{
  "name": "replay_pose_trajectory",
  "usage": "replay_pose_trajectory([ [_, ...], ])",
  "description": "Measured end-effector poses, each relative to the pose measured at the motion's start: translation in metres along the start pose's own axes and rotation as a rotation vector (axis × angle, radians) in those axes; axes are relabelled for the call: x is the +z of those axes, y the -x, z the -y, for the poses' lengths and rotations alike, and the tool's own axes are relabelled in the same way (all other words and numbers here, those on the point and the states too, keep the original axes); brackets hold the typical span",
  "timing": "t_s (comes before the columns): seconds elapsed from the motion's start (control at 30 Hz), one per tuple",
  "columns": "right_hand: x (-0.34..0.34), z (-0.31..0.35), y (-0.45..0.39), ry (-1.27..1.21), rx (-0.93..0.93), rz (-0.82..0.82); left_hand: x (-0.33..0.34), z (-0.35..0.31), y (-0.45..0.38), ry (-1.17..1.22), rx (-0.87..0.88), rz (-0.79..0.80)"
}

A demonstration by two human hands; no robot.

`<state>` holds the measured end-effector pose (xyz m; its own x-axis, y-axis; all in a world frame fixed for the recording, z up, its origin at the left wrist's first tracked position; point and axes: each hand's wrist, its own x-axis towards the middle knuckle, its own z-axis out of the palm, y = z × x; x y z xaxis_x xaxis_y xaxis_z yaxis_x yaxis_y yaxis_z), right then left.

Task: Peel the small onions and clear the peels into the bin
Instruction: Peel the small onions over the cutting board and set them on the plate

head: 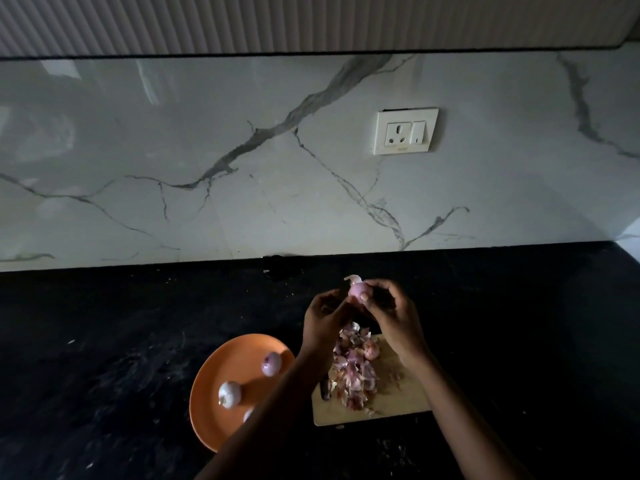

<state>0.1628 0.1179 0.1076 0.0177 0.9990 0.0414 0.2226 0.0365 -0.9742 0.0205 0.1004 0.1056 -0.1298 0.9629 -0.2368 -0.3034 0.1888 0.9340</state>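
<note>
A small pale-pink onion (358, 290) is pinched by the right hand (391, 313); its loose skin is gripped by the left hand (323, 315); peeling is judged underway; stripping comes next.

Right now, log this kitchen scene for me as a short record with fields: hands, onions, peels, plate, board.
right hand: right hand holds the onion above the counter
left hand: left hand touches the same onion, fingers curled at its side
plate: orange plate left of the board, two peeled onions fully visible, a third partly hidden by the forearm
board: wooden cutting board beneath the hands
peels: pile of peels on the board
bin: not in view
</note>
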Motion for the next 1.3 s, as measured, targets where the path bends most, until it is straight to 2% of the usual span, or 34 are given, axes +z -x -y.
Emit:
replay_pose_trajectory([
  [0.13,0.0,0.002,0.001,0.04,-0.026,-0.014,0.001,0.0,0.0,0.049,0.017,-0.085],
  [0.2,-0.001,0.006,0.001,0.037,-0.031,0.029,0.003,0.001,-0.003,0.078,0.029,-0.108],
  [0.3,0.001,0.008,0.0,-0.12,0.057,0.096,0.002,0.003,-0.005,0.092,0.036,-0.098],
  [0.4,0.0,0.014,-0.003,-0.246,0.183,0.113,-0.004,0.0,-0.008,0.084,0.066,-0.025],
  [0.53,-0.003,0.015,-0.003,-0.231,0.197,0.098,-0.011,-0.005,-0.008,0.061,0.076,0.139],
  [0.6,-0.004,0.012,-0.005,-0.265,0.231,0.092,-0.012,-0.008,-0.007,0.074,0.074,0.15],
  [0.8,-0.006,0.015,-0.004,-0.318,0.25,0.119,-0.02,0.006,-0.015,0.128,-0.045,-0.072],
  [0.93,-0.009,0.015,-0.003,-0.395,0.294,0.126,-0.03,0.016,-0.021,-0.073,-0.041,-0.219],
  [1.0,-0.012,0.011,-0.005,-0.455,0.322,0.105,-0.036,0.019,-0.023,-0.262,-0.049,-0.152],
  [1.1,-0.013,0.007,-0.004,-0.432,0.315,0.107,-0.038,0.018,-0.021,-0.474,-0.047,0.016],
  [1.2,-0.013,0.004,-0.006,-0.383,0.297,0.086,-0.032,0.016,-0.016,-0.636,0.008,0.099],
  [1.23,-0.012,0.002,-0.006,-0.356,0.293,0.076,-0.028,0.015,-0.015,-0.638,0.024,0.101],
  [1.3,-0.01,0.003,-0.006,-0.293,0.271,0.065,-0.02,0.009,-0.009,-0.453,0.013,0.136],
])
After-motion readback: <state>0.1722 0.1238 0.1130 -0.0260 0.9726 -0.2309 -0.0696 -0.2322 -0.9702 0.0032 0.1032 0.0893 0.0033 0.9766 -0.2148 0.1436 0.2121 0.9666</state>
